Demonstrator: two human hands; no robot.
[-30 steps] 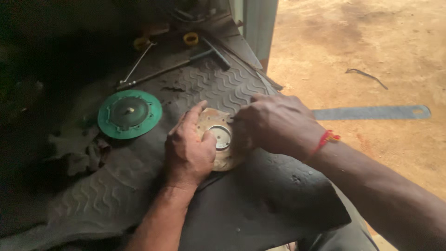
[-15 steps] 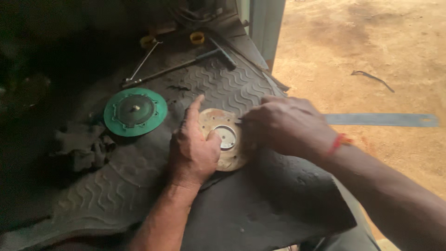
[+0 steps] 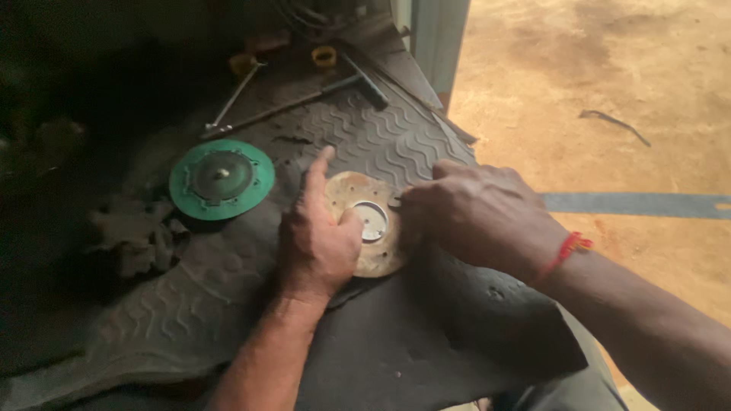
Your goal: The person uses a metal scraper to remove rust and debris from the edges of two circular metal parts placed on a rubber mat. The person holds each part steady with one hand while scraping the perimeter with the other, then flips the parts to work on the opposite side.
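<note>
A round tan disc (image 3: 358,199) with a shiny metal hub (image 3: 371,218) lies on a dark ribbed rubber mat (image 3: 228,304). My left hand (image 3: 316,240) presses down on the disc's left side, index finger stretched along its rim and thumb by the hub. My right hand (image 3: 480,217), a red thread on its wrist, pinches the disc's right edge; whether a small part sits between its fingertips is hidden. A green round disc (image 3: 221,179) lies on the mat to the left, apart from both hands.
At the back lie a long-handled hammer (image 3: 304,99), a thin metal wrench (image 3: 232,99) and two yellow rings (image 3: 325,55). A crumpled dirty rag (image 3: 133,236) sits left. Right of the mat's edge is sandy ground with a blue strip (image 3: 640,204).
The view has shifted slightly. My left index finger has stretched out farther along the disc's rim. My right hand stays at the disc's right edge with small finger movements.
</note>
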